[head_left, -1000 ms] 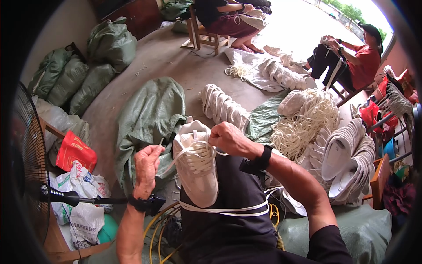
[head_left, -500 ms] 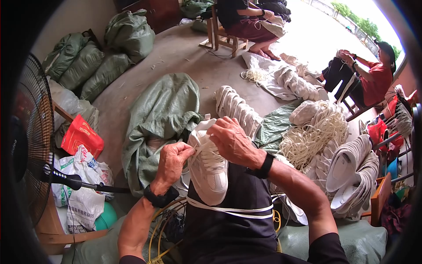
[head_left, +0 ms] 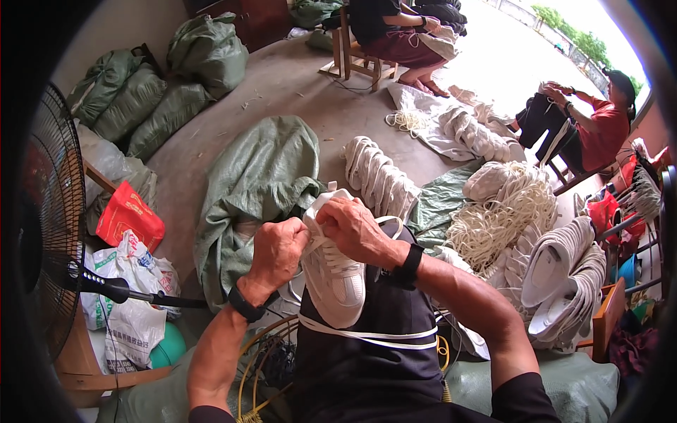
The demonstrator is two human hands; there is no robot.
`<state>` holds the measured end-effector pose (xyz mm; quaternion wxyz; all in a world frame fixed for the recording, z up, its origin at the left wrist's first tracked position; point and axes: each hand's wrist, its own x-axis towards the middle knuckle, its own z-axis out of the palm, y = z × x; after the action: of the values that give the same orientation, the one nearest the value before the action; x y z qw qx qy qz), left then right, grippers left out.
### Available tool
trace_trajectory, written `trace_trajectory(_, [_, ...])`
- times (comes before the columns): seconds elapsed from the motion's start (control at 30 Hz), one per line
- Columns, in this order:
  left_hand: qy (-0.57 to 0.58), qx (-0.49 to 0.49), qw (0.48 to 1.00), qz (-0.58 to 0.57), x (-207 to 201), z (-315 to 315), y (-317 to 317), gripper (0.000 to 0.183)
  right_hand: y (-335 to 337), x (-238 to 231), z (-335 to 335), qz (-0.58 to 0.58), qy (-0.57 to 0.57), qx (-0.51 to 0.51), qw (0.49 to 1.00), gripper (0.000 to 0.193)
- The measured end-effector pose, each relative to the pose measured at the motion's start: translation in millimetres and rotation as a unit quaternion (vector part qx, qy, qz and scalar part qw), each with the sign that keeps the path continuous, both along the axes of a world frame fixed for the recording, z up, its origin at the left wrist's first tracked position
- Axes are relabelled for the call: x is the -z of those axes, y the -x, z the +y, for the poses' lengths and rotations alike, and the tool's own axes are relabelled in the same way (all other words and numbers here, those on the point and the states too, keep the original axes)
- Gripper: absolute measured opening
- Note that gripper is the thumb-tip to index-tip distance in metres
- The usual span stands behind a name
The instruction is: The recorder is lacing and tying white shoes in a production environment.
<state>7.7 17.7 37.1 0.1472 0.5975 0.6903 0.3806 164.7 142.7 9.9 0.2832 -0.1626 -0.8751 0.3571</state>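
Observation:
A white lace-up sneaker [head_left: 333, 290] rests on my dark-trousered thigh, its toe toward me and its tongue pointing away. White shoelace [head_left: 341, 268] crosses its front in several rows. My left hand [head_left: 281, 252] is closed in a pinch at the left side of the upper eyelets, on the lace, though its fingertips are partly hidden. Across the tongue, my right hand [head_left: 358, 229] is closed on the lace too, and a lace loop stands out to its right. Below the toe, a white cord [head_left: 370, 341] runs round my thigh.
A green woven sack [head_left: 264, 169] lies ahead on the left, beside a row of stacked shoe uppers [head_left: 381, 176]. Rightward are a heap of cream laces [head_left: 501, 211] and stacked white shoes [head_left: 564, 275]. A black fan [head_left: 60, 225] stands at left. Two people sit farther off.
My right hand has shifted left and slightly down over the tongue, and a lace loop now shows beside it. My left hand has curled tighter and turned slightly.

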Motion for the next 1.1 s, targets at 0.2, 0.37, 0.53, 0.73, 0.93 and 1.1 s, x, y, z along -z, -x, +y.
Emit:
trace_trajectory(0.2, [0.0,0.004,0.995,0.103,4.6,-0.9,-6.6,0.016,2.7,2.0,-2.0,0.014,-0.024,0.004,1.0,0.011])
trace_trajectory(0.37, [0.016,-0.025,1.0,0.002,7.9,2.5,-2.2,0.018,5.6,2.8,2.9,0.02,-0.023,-0.004,1.0,0.009])
trace_trajectory(0.53, [0.073,-0.041,0.994,-0.072,3.5,1.4,6.2,0.014,12.0,-2.9,8.6,-0.076,-0.04,-0.042,0.995,0.008])
trace_trajectory(0.73, [0.113,-0.053,0.967,-0.223,-5.9,-3.9,14.7,0.018,-1.2,-17.7,25.6,-0.052,-0.297,-0.051,0.952,0.004])
trace_trajectory(0.93, [0.097,-0.041,0.81,-0.577,-8.6,-10.3,20.1,0.025,-44.6,-12.6,93.1,-0.085,-0.321,0.034,0.943,0.013])
trace_trajectory(1.1, [0.16,-0.013,0.741,-0.651,1.4,-10.5,15.1,0.021,-61.0,4.5,90.6,-0.178,-0.163,0.097,0.966,0.014])
